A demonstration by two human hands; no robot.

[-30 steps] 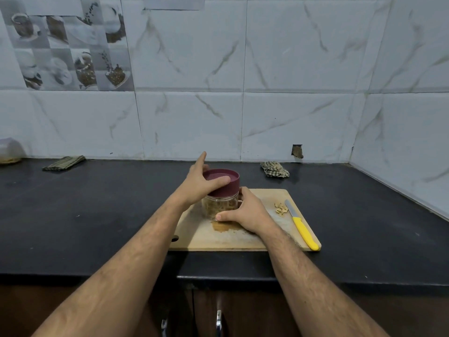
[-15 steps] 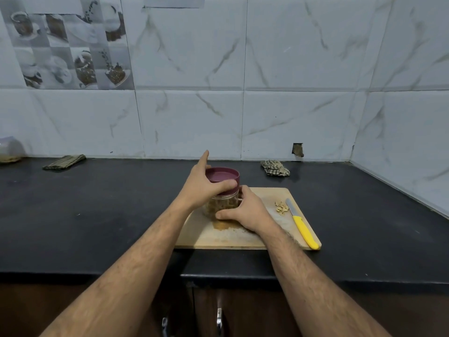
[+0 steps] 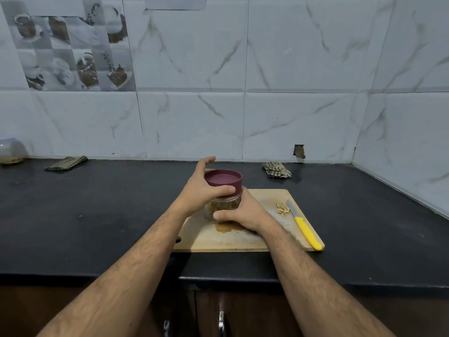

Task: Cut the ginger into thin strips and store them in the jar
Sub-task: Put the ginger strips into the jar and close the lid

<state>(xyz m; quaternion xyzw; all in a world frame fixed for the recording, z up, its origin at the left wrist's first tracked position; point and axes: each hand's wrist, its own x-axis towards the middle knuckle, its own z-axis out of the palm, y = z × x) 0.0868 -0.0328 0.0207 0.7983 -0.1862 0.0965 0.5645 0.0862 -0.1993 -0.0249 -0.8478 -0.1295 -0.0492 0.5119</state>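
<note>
Both hands on the jar at the middle of the cutting board.

A black counter (image 3: 97, 215) carries a wooden cutting board (image 3: 267, 198); on it stands the jar (image 3: 224, 203) (ginger strips show through its clear wall). The left hand (image 3: 199, 190) curls round its maroon lid (image 3: 222, 178), forefinger lifted. The right hand (image 3: 243, 211) wraps the jar's body. Right of them lie a yellow-handled knife (image 3: 306, 229) and, just beside its blade, ginger scraps (image 3: 282, 209).
</note>
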